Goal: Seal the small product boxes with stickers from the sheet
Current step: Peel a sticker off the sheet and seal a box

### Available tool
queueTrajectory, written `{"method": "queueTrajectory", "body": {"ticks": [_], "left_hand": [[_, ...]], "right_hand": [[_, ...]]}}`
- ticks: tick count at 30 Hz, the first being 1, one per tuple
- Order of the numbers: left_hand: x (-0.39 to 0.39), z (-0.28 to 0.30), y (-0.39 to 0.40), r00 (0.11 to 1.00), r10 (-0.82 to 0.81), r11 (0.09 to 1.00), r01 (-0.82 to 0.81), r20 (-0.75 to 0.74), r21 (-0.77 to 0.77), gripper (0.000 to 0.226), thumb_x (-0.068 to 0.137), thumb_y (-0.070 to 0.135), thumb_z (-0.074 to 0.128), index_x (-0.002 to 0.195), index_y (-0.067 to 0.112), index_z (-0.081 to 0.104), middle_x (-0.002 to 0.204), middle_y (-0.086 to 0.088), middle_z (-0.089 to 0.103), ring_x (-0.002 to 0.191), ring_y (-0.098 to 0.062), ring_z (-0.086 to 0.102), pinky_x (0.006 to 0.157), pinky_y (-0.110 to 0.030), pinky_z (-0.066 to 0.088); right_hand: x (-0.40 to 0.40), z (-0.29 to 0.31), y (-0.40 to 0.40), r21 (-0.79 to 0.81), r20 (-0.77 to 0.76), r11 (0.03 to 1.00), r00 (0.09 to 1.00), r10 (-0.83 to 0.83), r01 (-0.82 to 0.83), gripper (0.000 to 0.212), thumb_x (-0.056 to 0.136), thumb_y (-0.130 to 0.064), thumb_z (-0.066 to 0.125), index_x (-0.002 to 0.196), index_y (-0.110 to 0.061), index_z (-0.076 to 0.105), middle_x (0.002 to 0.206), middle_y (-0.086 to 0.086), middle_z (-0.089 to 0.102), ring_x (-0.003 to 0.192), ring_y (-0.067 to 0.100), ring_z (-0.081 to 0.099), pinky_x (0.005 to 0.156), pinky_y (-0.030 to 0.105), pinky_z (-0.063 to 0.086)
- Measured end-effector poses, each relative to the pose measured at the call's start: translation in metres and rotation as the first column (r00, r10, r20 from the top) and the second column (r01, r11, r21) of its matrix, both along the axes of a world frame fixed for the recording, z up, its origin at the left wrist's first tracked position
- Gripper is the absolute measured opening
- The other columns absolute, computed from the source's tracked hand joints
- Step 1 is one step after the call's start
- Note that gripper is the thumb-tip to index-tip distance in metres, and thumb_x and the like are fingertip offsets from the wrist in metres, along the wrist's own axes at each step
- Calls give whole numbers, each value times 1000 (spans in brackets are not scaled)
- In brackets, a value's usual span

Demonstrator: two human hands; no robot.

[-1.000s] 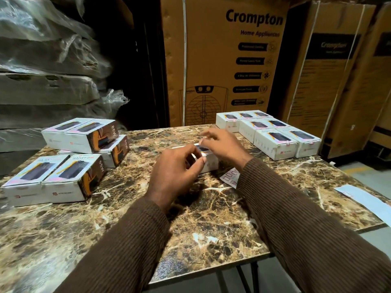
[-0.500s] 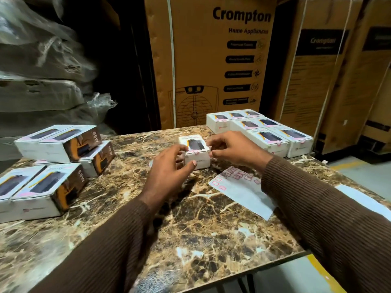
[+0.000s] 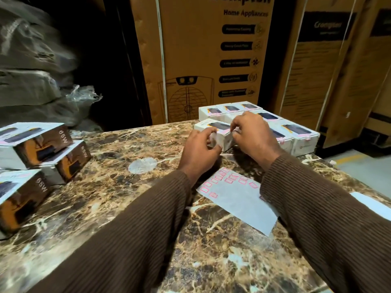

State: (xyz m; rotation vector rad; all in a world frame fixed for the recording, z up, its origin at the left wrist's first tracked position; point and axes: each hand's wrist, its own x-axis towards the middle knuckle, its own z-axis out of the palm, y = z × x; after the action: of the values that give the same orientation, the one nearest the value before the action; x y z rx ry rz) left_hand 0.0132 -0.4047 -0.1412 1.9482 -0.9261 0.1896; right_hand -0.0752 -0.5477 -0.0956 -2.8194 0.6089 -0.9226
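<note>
A marble-patterned tabletop point(image 3: 118, 199) is the reference surface for everything below. Behind its far edge stands a tall brown carton point(image 3: 203, 60) printed "Home Appliances", with more cartons point(image 3: 330, 77) to that carton's right. Beyond the tabletop's left edge lie plastic-wrapped bundles point(image 3: 31, 81), blurred in this view.

On the tabletop's left side sits a stack of boxes point(image 3: 40, 149) marked "65W", some lying on others. At the far right of the tabletop, a block of small white boxes point(image 3: 296, 134) stands in close rows, each box touching its neighbour; pink stickers show on the near faces of the nearest ones.

The sticker sheet point(image 3: 239, 199) lies flat on the tabletop between the person's two brown-sleeved forearms, nearer to the onlooker than the hands. Pink stickers sit along its far end; the rest of the sheet is plain white. A second white sheet point(image 3: 372, 204) lies at the tabletop's right edge.

The box being handled point(image 3: 220, 132) rests just beside the left end of the white block. The left hand point(image 3: 198, 153) grips its near left corner, fingers curled round the end face. The right hand point(image 3: 254, 136) holds the box's right end, thumb and forefinger pinched together at the top edge. Whether a sticker is between those fingers cannot be told.
</note>
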Motion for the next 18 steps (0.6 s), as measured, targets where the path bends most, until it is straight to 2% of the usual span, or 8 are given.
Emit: {"method": "queueTrajectory", "body": {"ticks": [3, 7, 12, 18], "left_hand": [[0, -3, -3, 1000, 16, 1000, -16, 22, 22, 48, 91, 28, 74, 138, 30, 62, 124, -3, 55, 115, -23, 63, 98, -45, 60], [-2, -3, 0, 998, 15, 999, -18, 60, 42, 48, 91, 28, 73, 137, 30, 60, 125, -4, 55, 117, -23, 60, 97, -46, 59], [-6, 2, 4, 999, 3, 1000, -3, 53, 11, 44, 92, 25, 73, 135, 24, 62, 124, -3, 60, 115, -20, 62, 96, -45, 60], [-9, 8, 10, 996, -74, 997, 72, -45, -35, 45, 95, 17, 75, 138, 18, 64, 128, -1, 68, 112, -8, 66, 93, -21, 58]], "right_hand": [[3, 1, 4, -62, -13, 998, 999, 30, -30, 23, 99, -22, 67, 120, -21, 74, 125, 7, 64, 125, 29, 51, 100, 41, 45], [4, -1, 11, -108, -155, 994, 988, 8, -25, 38, 98, -25, 60, 136, -26, 61, 130, 10, 66, 131, 31, 49, 107, 46, 38], [-1, 0, 13, -83, -187, 997, 982, -17, 1, 42, 98, -32, 59, 140, -29, 57, 136, 10, 59, 132, 31, 46, 111, 48, 36], [-5, -3, 13, -134, -153, 989, 985, -84, 63, 34, 97, -42, 60, 130, -32, 61, 133, 8, 61, 128, 32, 47, 104, 48, 38]]}}
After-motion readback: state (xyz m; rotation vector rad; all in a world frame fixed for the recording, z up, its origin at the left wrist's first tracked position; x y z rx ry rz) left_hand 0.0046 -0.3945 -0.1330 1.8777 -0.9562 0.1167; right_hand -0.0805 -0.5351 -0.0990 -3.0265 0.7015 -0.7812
